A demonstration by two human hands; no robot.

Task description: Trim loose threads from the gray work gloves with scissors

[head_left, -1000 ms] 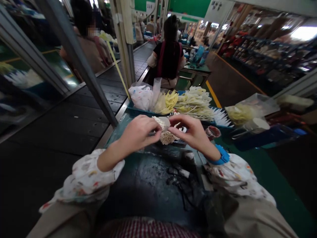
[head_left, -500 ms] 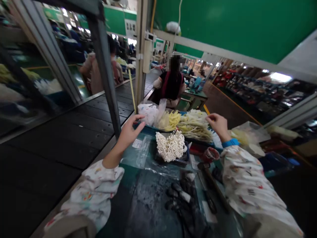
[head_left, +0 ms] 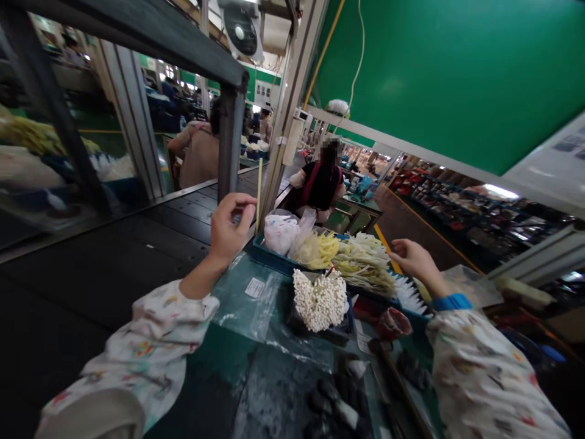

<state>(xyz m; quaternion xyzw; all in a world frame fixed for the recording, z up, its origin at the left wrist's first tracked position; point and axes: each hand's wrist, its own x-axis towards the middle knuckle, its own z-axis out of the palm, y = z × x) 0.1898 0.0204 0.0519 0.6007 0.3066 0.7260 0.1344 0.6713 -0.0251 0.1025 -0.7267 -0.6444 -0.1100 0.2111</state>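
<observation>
My left hand [head_left: 230, 228] is raised over the table's left edge beside the conveyor, its fingers loosely bent and the thumb a little apart from them. Nothing shows in it. My right hand [head_left: 417, 262] hovers at the right end of a blue tray, fingers loosely apart, with nothing visible in them. Between the hands, a bunch of small white bead-like stems [head_left: 320, 300] stands in a dark blue container [head_left: 350, 326]. Behind it, the tray [head_left: 286, 262] holds yellow pieces [head_left: 322, 249], pale green-white stems [head_left: 365, 262], white spiky pieces [head_left: 408, 294] and a white plastic bag [head_left: 280, 231].
A black conveyor [head_left: 150, 262] runs along the left, with a grey metal post [head_left: 231, 140] beside it. Clear plastic with a label [head_left: 255, 287], dark objects [head_left: 338, 399] and a red cup-like container [head_left: 395, 322] lie on the table. Co-workers sit ahead.
The view has tilted and shifted, so the table things sit lower. My left hand is higher and its thumb and fingertips nearer together; my right hand has moved right, its fingers loosened.
</observation>
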